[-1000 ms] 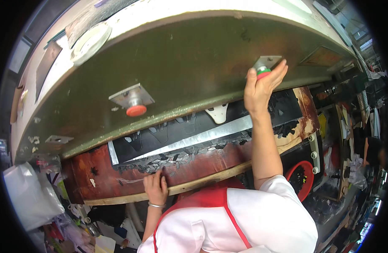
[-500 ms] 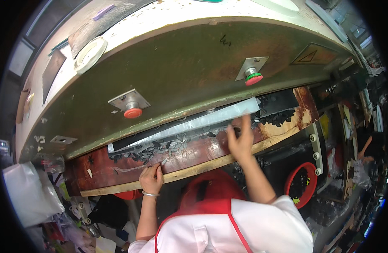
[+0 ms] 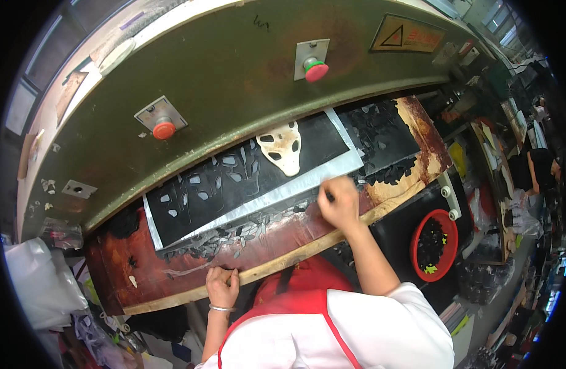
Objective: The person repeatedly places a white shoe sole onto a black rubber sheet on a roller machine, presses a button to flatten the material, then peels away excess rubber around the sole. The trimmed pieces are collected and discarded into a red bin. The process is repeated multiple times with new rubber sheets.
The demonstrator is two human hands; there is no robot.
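Note:
My left hand (image 3: 223, 288) is closed and rests at the wooden front edge (image 3: 277, 268) of the worn red-brown board (image 3: 271, 242); anything in its fingers is hidden. My right hand (image 3: 341, 203) is curled just past the light strip's near edge, with a dark spot between the fingers that I cannot make out. Beyond lies a black sheet (image 3: 234, 198) with cut-out shapes, over a pale backing sheet (image 3: 295, 182). A cream, shield-shaped plate with holes (image 3: 293, 161) sits on the black sheet. Small black leaf-like pieces (image 3: 243, 237) lie along its near side.
A green machine panel (image 3: 227, 80) with two red buttons (image 3: 164, 130) rises behind the board. Another black sheet (image 3: 384, 138) lies at the right end. Below it stands a red basin (image 3: 417, 261) holding black and yellow-green scraps. Clear plastic bags (image 3: 40, 277) hang at left.
The view has shifted, revealing more of the black sheet and the cream plate. My right hand has gone from spread fingers to curled. My left hand stays closed at the board's front.

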